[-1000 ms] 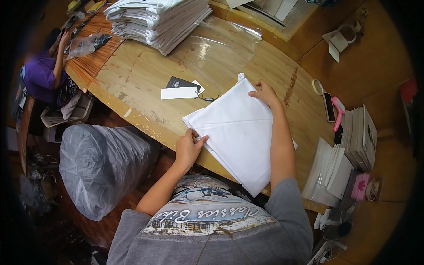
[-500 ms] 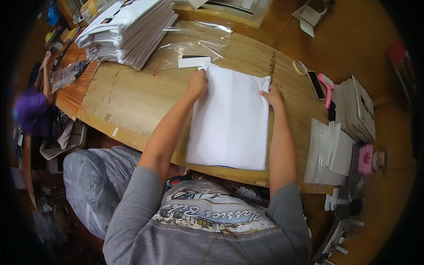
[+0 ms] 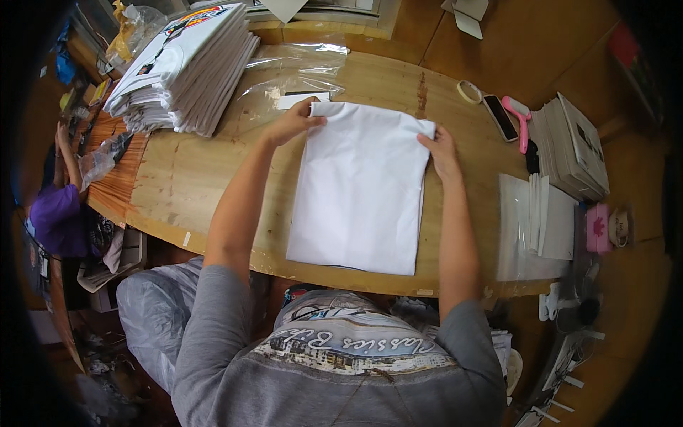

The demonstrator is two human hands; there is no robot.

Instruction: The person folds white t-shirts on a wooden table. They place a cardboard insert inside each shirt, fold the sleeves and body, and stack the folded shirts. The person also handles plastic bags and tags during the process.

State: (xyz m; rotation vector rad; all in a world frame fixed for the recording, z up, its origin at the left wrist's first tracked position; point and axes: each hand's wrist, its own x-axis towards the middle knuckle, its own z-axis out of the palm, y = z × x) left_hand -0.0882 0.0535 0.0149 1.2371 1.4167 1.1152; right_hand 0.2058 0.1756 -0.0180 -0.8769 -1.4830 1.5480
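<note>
A folded white T-shirt lies in front of me on the wooden table, its far edge folded over and slightly raised. My left hand holds its far left corner, thumb on top and fingers curled behind. At the far right corner, my right hand pinches the cloth, thumb on top and fingertips hidden. A thin dark line shows beneath the shirt's near edge. Just beyond the left corner lie a white card and clear plastic bags.
A tall stack of folded white shirts stands at far left. On the right are a tape roll, a phone, a pink-handled brush, a stack of packets and plastic sleeves. A person in purple is at far left.
My left hand has shifted outward to the left around the shirt's corner, its wrist turned. The right hand keeps its hold. The whole view has shifted a little.
</note>
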